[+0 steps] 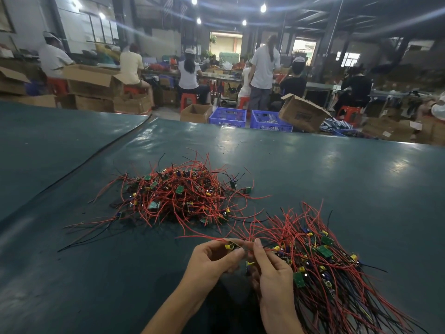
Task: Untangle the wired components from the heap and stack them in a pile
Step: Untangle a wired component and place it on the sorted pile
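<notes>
Both hands, left hand and right hand, pinch one light, floppy-wired component (best held by its stiff board).

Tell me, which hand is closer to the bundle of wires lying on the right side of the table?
Right. The right hand sits at the left edge of the pile; the left hand is farther left, beyond the right one. Both pinch a wired component.

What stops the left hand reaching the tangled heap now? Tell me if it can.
Probably yes, once it lets go: the left hand pinches a component, but nothing stands between it and the heap just ahead.
</notes>
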Demonstrator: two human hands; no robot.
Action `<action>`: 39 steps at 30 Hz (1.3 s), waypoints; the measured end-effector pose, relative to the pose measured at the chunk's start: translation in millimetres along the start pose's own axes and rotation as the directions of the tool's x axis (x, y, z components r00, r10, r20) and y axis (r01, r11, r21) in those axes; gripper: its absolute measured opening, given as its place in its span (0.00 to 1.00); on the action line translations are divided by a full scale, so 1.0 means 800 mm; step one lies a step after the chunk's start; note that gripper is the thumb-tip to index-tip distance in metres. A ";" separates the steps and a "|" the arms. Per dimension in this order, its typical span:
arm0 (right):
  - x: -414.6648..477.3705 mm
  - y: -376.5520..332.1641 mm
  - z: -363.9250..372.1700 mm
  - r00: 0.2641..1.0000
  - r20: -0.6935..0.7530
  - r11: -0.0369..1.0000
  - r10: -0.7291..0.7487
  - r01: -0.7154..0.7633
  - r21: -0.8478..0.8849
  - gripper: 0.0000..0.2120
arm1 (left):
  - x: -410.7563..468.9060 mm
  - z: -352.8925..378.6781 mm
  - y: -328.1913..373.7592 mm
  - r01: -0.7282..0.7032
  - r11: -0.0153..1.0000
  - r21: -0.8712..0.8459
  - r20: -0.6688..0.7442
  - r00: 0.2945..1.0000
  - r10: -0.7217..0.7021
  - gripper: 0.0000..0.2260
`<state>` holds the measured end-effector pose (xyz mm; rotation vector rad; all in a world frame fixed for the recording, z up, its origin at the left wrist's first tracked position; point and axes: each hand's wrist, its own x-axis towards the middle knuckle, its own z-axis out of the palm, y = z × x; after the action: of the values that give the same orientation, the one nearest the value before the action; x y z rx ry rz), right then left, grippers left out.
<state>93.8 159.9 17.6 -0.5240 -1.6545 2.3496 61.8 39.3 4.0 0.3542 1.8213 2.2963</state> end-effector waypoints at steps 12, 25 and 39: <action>-0.003 0.003 0.001 0.980 0.184 0.993 0.079 -0.062 -0.099 0.16 | 0.002 -0.001 0.015 -0.226 0.955 -0.194 -0.204 0.961 0.186 0.07; 0.000 0.006 -0.005 0.990 0.137 0.997 -0.044 0.052 -0.061 0.09 | -0.017 0.011 0.022 -0.555 0.816 0.165 -0.242 0.779 0.579 0.11; -0.004 0.013 -0.005 0.951 0.254 0.984 -0.176 0.166 0.058 0.13 | -0.010 0.002 0.006 -0.541 0.520 0.661 0.078 0.739 0.669 0.16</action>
<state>98.8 158.5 6.8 -0.0630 -1.6809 2.3934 69.7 36.9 8.7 1.0803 2.9755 1.9590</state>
